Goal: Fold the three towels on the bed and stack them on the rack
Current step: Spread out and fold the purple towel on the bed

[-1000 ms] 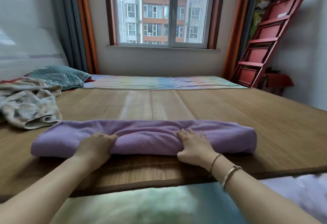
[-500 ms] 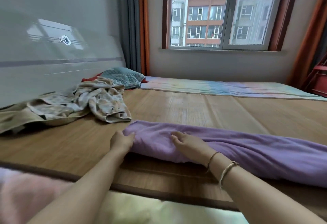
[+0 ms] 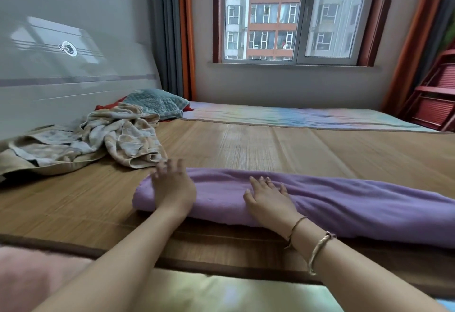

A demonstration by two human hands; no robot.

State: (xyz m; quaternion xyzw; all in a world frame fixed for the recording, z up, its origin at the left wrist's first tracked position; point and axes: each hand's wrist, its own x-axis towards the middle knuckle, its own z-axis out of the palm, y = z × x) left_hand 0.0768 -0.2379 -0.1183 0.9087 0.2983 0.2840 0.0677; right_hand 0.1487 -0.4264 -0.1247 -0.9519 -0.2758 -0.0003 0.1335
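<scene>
Left of the purple towel (image 3: 320,203) lies a crumpled patterned towel (image 3: 118,139). The purple one lies folded long, running left to right across the bamboo mat (image 3: 270,144). The left hand (image 3: 172,186), fingers spread, hovers blurred at its left end; the right hand (image 3: 268,201) presses flat near its middle.

This is a bedroom in a home. A wide bed (image 3: 246,144) covered with a bamboo mat fills the room, backed by a glossy headboard (image 3: 73,70). A quilted pillow (image 3: 157,106) lies near curtains (image 3: 172,31) framing a window (image 3: 293,13) facing apartment blocks.
</scene>
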